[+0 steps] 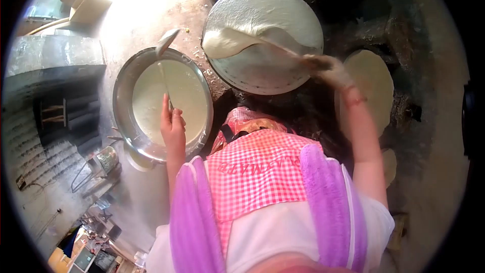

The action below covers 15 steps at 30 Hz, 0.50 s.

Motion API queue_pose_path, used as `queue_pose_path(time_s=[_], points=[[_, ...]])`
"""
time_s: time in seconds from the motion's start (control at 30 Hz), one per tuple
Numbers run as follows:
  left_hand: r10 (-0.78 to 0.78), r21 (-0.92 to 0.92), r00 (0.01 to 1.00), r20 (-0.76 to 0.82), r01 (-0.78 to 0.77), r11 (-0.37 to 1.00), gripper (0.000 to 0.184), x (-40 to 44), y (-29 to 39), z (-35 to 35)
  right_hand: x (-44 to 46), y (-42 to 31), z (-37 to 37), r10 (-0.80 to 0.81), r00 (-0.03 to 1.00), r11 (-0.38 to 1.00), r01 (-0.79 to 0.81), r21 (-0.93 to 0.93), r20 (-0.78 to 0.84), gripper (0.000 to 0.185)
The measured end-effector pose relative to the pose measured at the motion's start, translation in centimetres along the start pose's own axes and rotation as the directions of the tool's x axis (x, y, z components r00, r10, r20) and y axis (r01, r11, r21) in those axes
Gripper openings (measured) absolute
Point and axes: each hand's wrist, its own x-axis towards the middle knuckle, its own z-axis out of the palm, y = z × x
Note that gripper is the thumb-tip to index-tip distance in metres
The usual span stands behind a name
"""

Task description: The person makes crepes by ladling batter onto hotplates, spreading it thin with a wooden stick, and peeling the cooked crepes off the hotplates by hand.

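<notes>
My left hand (173, 121) is closed on the handle of a metal ladle (164, 78), over a wide metal basin (121, 91) of pale batter (187, 91). The ladle's head shows near the basin's back rim. At the right, my right hand (326, 71), slightly blurred, is wrapped round the handle of a long wooden spreader (275, 45). The spreader reaches left across a round griddle (262, 73). Pale batter (257, 10) covers the griddle's back part and bulges at its left edge, while the front part shows bare, greyish metal.
A large pale round sheet (371, 91) lies right of the griddle, partly behind my right forearm, with a smaller pale piece (389, 167) nearer me. A bucket (106, 159) stands left of the basin. Cardboard boxes (88, 2) are at the back left.
</notes>
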Motion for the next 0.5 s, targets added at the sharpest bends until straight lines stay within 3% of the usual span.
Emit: queue_pose_path(time_s=[0.03, 0.1, 0.13, 0.17, 0.23, 0.3, 0.37, 0.43, 0.5], points=[[0.107, 0.162, 0.993, 0.048, -0.114, 0.98, 0.047, -0.2, 0.0, 0.2, 1.0, 0.7, -1.0, -0.002, 1.0, 1.0, 0.002, -0.005, 0.006, 0.04], [0.133, 0.204, 0.988, 0.072, -0.145, 0.968, 0.049, 0.4, -0.6, 1.0, 2.2, 2.4, -2.3, -0.032, 0.971, 0.998, 0.045, 0.052, -0.236, 0.041], [0.242, 0.317, 0.963, 0.117, -0.267, 0.91, 0.049, 1.0, -1.2, 1.7, 2.5, 0.6, -0.5, -0.041, 0.961, 0.999, 0.047, 0.017, -0.275, 0.042], [0.34, 0.422, 0.924, 0.173, -0.381, 0.822, 0.05, 1.3, -1.5, 2.1, 4.3, 1.8, 0.1, -0.257, 0.942, 0.951, 0.206, -0.232, -0.215, 0.042], [0.379, 0.511, 0.91, 0.168, -0.409, 0.756, 0.05, 0.2, -1.2, 3.2, 4.0, 0.2, 3.8, -0.226, 0.971, 0.959, 0.206, -0.196, -0.083, 0.042], [0.392, 0.555, 0.898, 0.2, -0.434, 0.71, 0.049, -1.4, -2.2, 3.6, 2.9, 1.2, 5.4, -0.011, 0.999, 1.0, 0.01, 0.028, 0.037, 0.042], [0.349, 0.53, 0.918, 0.19, -0.395, 0.75, 0.049, -3.9, -2.7, 2.9, 0.6, 3.7, 5.8, -0.047, 0.999, 0.999, 0.047, -0.007, 0.025, 0.042], [0.324, 0.547, 0.912, 0.251, -0.409, 0.73, 0.05, -5.7, -3.2, 1.8, -3.8, 4.4, 6.0, 0.095, 0.995, 0.99, -0.094, 0.108, -0.002, 0.044], [0.341, 0.529, 0.896, 0.285, -0.443, 0.723, 0.051, -7.2, -3.4, 0.8, -7.6, 8.4, 6.7, 0.015, 0.996, 0.998, -0.01, 0.058, -0.091, 0.049]])
